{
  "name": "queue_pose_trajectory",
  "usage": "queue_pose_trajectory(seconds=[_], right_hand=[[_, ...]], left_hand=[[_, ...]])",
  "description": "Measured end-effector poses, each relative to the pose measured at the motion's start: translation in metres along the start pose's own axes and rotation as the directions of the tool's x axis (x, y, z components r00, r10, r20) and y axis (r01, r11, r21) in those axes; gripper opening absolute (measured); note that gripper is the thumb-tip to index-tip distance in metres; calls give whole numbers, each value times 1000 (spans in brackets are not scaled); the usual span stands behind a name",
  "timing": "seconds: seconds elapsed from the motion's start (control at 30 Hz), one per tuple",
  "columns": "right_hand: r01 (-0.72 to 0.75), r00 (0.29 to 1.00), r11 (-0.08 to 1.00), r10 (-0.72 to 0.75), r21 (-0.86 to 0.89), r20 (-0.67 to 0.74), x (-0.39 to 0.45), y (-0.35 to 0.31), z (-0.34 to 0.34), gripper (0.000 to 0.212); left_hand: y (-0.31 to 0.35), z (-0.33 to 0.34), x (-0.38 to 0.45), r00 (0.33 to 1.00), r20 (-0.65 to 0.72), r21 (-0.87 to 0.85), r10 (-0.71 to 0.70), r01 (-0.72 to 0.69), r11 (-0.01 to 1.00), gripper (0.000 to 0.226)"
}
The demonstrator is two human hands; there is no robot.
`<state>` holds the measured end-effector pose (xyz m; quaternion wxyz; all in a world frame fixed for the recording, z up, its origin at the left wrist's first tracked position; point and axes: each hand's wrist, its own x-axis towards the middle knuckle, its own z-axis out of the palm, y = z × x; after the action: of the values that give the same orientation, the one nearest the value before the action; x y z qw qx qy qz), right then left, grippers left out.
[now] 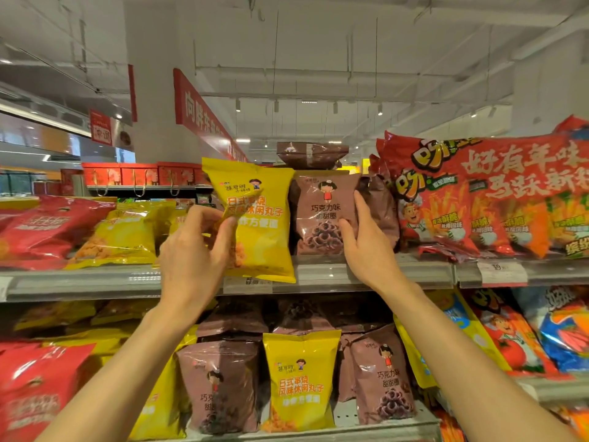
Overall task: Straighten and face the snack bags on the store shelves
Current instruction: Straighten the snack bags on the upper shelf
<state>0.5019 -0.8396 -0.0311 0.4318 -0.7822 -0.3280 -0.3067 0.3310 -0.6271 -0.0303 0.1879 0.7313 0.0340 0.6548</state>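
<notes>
Our left hand (194,250) pinches the yellow snack bag (258,218) by its edge. Our right hand (366,244) grips the brown chocolate ring bag (325,212). Both arms reach up.

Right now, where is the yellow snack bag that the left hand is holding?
In the head view, the yellow snack bag is at centre on the upper shelf, pinched by the left hand, directly left of the brown chocolate bag.
</notes>
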Motion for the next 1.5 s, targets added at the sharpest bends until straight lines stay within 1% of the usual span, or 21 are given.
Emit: queue_pose_trajectory(seconds=[0.07,0.13,0.27,0.33,0.43,0.5,0.57,0.63,0.7,0.77,0.87,1.0,1.07,1.17,1.3,1.4,1.5], right_hand=[[25,1000,998,-26,-65,-5,-3,-1,1,63],[25,1000,997,-25,-69,1,-5,0,0,63],[-41,999,999,41,25,23,-8,4,-5,65],[-78,997,991,76,110,21,-14,6,-8,64],[-75,994,966,91,248,-57,-27,7,-13,53],[-40,987,961,81,274,-139,-39,9,-16,46],[-40,981,941,101,335,-165,-55,10,-17,42],[-89,979,901,158,425,-130,-74,9,-14,38],[-148,976,855,207,497,-65,-95,12,-5,28],[-209,970,823,242,528,7,-116,13,5,24],[-260,964,813,253,521,86,-146,9,22,29],[-303,952,823,283,481,115,-177,-11,40,27],[-315,947,831,304,457,100,-190,-28,49,26],[-320,945,855,319,408,70,-204,-61,68,25],[-330,937,858,347,395,29,-219,-115,103,25],[-319,941,867,339,383,17,-227,-152,127,23],[-317,940,868,342,381,4,-232,-179,146,22]], left_hand=[[1,0,-1,1000,10,-12,-8,8,1000,22],[1,0,-3,1000,14,-13,-9,9,1000,22],[4,-1,-8,1000,23,-23,-9,9,1000,20],[5,-2,-10,999,32,-44,-30,31,999,19],[6,-7,-18,997,41,-70,-62,65,995,16],[5,-12,-26,994,45,-77,-99,102,992,15],[2,-18,-38,987,44,-76,-152,155,985,15],[-3,-25,-51,980,31,-63,-196,197,978,15],[-12,-35,-67,974,20,-58,-225,226,973,14],[-24,-46,-83,964,25,-73,-264,265,962,15],[-42,-66,-104,949,18,-82,-314,315,946,14],[-65,-96,-124,932,12,-132,-361,360,924,16],[-79,-113,-129,926,36,-164,-377,377,912,15],[-103,-141,-127,937,54,-181,-346,350,919,9],[-144,-184,-116,926,102,-208,-362,376,903,15],[-172,-213,-106,917,141,-235,-373,397,887,12],[-195,-236,-100,912,159,-249,-379,409,878,20]])
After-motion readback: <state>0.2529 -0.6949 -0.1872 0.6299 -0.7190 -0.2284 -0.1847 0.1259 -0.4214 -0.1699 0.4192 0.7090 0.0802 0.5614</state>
